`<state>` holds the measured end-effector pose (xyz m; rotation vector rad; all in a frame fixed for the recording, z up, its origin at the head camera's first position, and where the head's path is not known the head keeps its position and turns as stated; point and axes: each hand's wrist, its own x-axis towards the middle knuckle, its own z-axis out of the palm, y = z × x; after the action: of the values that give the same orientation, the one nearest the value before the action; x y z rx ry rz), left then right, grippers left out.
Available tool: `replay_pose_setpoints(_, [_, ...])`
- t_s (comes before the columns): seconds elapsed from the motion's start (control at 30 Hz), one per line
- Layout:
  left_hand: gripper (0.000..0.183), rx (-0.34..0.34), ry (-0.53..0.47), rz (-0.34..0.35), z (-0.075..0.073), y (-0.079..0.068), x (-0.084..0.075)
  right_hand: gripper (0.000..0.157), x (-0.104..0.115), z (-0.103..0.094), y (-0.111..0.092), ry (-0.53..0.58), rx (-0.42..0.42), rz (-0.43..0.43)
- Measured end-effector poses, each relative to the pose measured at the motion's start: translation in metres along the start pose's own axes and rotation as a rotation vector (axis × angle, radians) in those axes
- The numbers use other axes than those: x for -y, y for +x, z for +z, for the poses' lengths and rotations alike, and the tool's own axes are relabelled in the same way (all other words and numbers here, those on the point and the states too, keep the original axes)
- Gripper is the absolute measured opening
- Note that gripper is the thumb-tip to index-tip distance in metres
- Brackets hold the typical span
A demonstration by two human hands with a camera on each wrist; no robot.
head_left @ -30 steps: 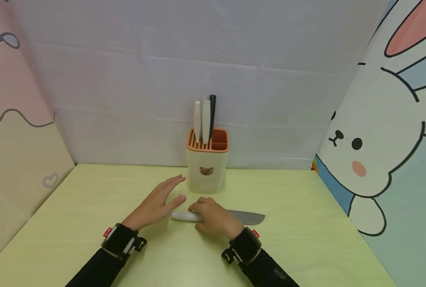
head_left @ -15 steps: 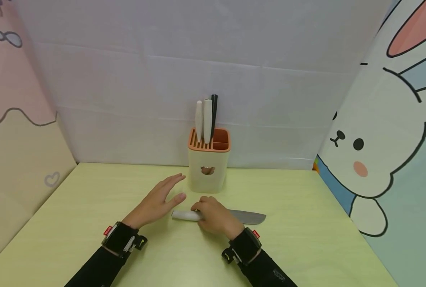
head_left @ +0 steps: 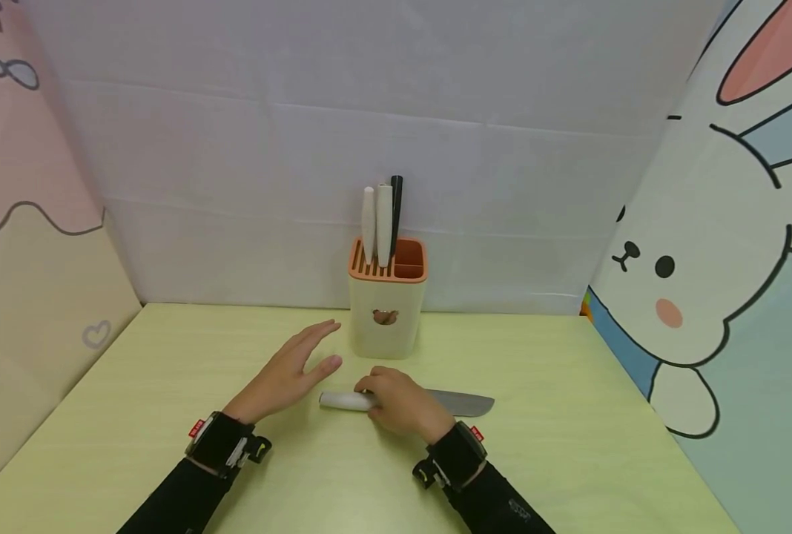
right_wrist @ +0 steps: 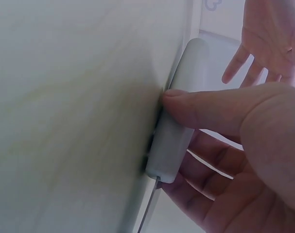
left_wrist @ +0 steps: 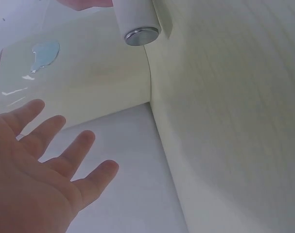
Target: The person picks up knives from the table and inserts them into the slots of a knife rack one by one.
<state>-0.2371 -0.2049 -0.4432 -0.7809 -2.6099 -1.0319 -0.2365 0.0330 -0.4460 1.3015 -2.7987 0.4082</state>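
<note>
A kitchen knife (head_left: 461, 403) with a wide grey blade and a white handle (head_left: 344, 401) lies across the table, blade to the right. My right hand (head_left: 403, 402) grips the handle near the blade; in the right wrist view the thumb presses one side of the handle (right_wrist: 179, 131) and the fingers curl behind it. My left hand (head_left: 288, 374) is held with fingers spread to the left of the handle's end, holding nothing. In the left wrist view the handle's silver end cap (left_wrist: 141, 36) shows beyond the left hand (left_wrist: 35, 174).
Behind the hands stands a white knife block (head_left: 385, 319) with an orange slotted top and a bear-shaped cutout. Two white handles and a black handle (head_left: 397, 215) stick up from it. A grey-white backdrop (head_left: 236, 163) rises at the table's (head_left: 543, 445) far edge.
The left hand has drawn very slightly to the left. The right hand keeps its place on the handle, and the knife lies as before.
</note>
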Motion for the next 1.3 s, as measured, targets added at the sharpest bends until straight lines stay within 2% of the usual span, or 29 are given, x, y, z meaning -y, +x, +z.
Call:
replay_pose_setpoints(0.23, [0.063, 0.004, -0.007, -0.007, -0.003, 0.000, 0.000, 0.027, -0.001, -0.005, -0.001, 0.017, 0.002, 0.005])
replay_pose_setpoints(0.57, [0.061, -0.028, 0.002, -0.009, -0.012, 0.000, 0.001, 0.028, -0.003, -0.033, -0.007, 0.032, -0.100, -0.012])
replay_pose_setpoints(0.93, [0.062, -0.027, -0.014, -0.010, -0.010, 0.001, 0.004, 0.034, -0.007, -0.059, -0.015, 0.091, -0.210, -0.040])
replay_pose_setpoints(1.13, [0.062, -0.023, -0.008, -0.014, -0.010, 0.001, 0.001, 0.039, -0.002, -0.074, -0.021, 0.150, -0.251, -0.025])
replay_pose_setpoints(1.3, [0.062, -0.017, -0.022, -0.015, -0.009, 0.001, -0.003, 0.042, 0.000, -0.081, -0.023, 0.156, -0.291, -0.034])
